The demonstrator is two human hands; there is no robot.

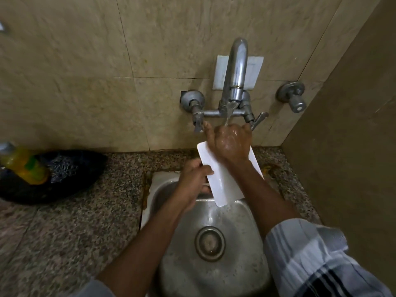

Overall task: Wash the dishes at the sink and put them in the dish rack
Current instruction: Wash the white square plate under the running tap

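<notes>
A white rectangular plate [222, 181] is held tilted over the steel sink [246, 228], below the running tap [234, 71]. My left hand [194, 179] grips the plate's left edge. My right hand [230, 142] lies flat on the plate's upper face with its fingers spread, and the stream of water lands on the back of it. Water runs off the plate's lower corner into the basin. The far end of the plate is hidden under my right hand.
A black bowl [70, 189] on the granite counter at the left holds a yellow dish-soap bottle [23, 166] and a steel scrubber [62, 170]. Tap handles [198, 123] stick out of the tiled wall. A side wall closes in on the right.
</notes>
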